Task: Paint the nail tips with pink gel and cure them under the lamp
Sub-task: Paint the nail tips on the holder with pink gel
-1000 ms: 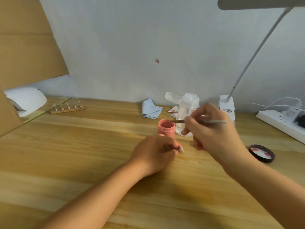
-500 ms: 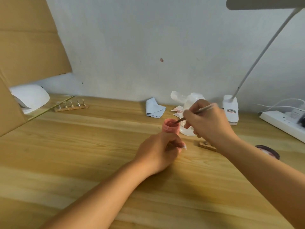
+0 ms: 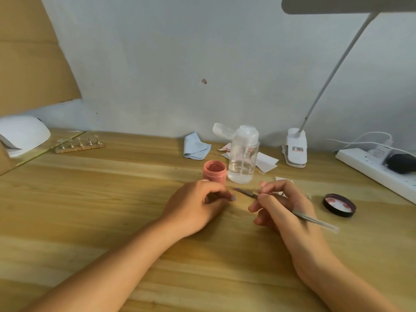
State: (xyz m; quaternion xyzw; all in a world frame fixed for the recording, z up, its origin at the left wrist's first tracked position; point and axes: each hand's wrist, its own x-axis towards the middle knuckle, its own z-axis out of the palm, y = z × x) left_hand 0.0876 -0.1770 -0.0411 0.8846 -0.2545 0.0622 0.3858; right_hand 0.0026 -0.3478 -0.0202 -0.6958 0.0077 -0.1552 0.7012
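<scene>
While both forearms lie across the wooden table [image 3: 94, 221], the work sits at the painting stage. The left hand [image 3: 198, 206] has its fingers curled in, pinching a small pale nail tip [image 3: 233, 197] at its fingertips. Whether the tip sits on a holder cannot be told. The right hand [image 3: 283, 208] grips a thin brush [image 3: 292, 213] like a pen, its bristle end pointing at the tip and just short of it. No pink shows on that tip, so I judge this one barely started or not yet coated.

Just beyond the left hand's knuckles stands the pink gel jar [image 3: 215, 171], open, with a clear bottle [image 3: 243, 158] touching or just beside it. The jar's lid [image 3: 339, 204] lies upturned to the right of the right hand. A blue cloth [image 3: 195, 148] lies farther back, beyond the jar.

Well off to the left of the left hand, a rack of nail tips [image 3: 80, 145] holds five upright tips. They are too small to tell whether any is painted. Beyond it, at the far left edge, sits the white curing lamp [image 3: 22, 134], with nothing visible under it. Curing looks yet to come, at least for the tip in hand.
</scene>
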